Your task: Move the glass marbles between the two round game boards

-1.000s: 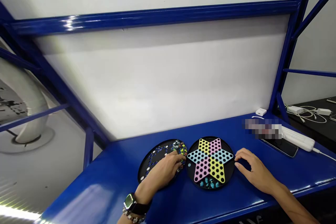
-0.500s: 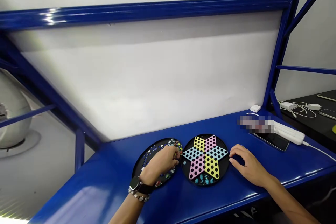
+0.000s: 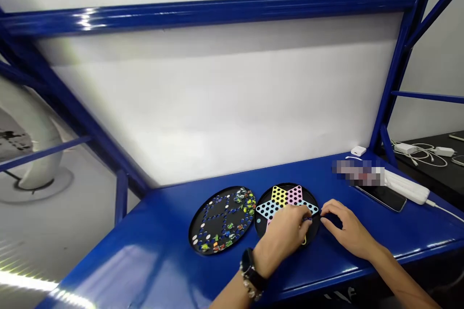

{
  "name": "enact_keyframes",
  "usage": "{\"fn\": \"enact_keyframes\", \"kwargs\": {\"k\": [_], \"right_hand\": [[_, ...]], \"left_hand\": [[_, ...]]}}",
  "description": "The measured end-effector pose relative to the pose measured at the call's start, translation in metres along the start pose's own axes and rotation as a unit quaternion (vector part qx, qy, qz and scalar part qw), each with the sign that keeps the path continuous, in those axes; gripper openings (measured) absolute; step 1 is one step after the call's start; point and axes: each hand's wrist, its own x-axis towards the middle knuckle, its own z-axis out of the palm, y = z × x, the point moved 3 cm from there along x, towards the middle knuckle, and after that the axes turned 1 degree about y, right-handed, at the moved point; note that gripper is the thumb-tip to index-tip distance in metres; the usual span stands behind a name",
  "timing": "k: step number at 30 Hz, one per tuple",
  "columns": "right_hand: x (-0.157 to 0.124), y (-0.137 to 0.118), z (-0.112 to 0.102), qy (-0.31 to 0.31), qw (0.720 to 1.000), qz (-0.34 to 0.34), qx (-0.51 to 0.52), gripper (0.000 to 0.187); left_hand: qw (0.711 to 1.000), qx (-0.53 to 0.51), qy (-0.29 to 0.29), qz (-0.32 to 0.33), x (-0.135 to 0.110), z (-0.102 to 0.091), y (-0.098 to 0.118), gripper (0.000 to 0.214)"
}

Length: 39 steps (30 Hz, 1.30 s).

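Note:
A round black Chinese checkers board (image 3: 286, 196) with a star of yellow, pink and light blue points lies on the blue shelf. My left hand (image 3: 286, 237), with a watch on the wrist, lies over its near half with fingers curled; what they hold is hidden. My right hand (image 3: 346, 231) rests at the board's right rim, fingers bent and touching the edge. To the left sits a round black tray (image 3: 221, 219) with several coloured marbles in its holes.
A dark phone (image 3: 384, 196) and a white power strip (image 3: 404, 187) lie at the right of the blue shelf (image 3: 155, 251). A small white charger (image 3: 358, 150) sits near the blue upright. Cables and adapters (image 3: 422, 150) lie on a black table at far right.
My left hand has left the marble tray and moved right onto the star board, covering its near part. My right hand stays at the board's right rim.

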Motion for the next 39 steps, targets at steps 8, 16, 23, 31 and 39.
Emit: {"fn": "enact_keyframes", "kwargs": {"k": [8, 16, 23, 31, 39], "right_hand": [[0.000, 0.003, 0.001, -0.002, 1.000, 0.000, -0.003, 0.021], [-0.001, 0.003, 0.002, -0.004, 1.000, 0.013, -0.006, 0.023], [-0.002, 0.002, 0.002, -0.014, 1.000, 0.016, 0.002, 0.024], [-0.001, 0.003, 0.002, -0.008, 1.000, 0.016, 0.006, 0.022], [-0.001, 0.000, 0.002, -0.020, 1.000, 0.022, 0.008, 0.021]], "left_hand": [[0.999, 0.018, 0.037, 0.015, -0.008, 0.015, -0.015, 0.021], [0.976, 0.115, 0.090, -0.161, -0.027, -0.050, -0.136, 0.039], [0.968, 0.178, 0.032, -0.174, -0.005, -0.050, -0.148, 0.035], [0.969, 0.162, 0.067, -0.174, -0.014, -0.055, -0.142, 0.021], [0.927, 0.141, 0.167, -0.303, -0.048, -0.095, -0.192, 0.031]]}}
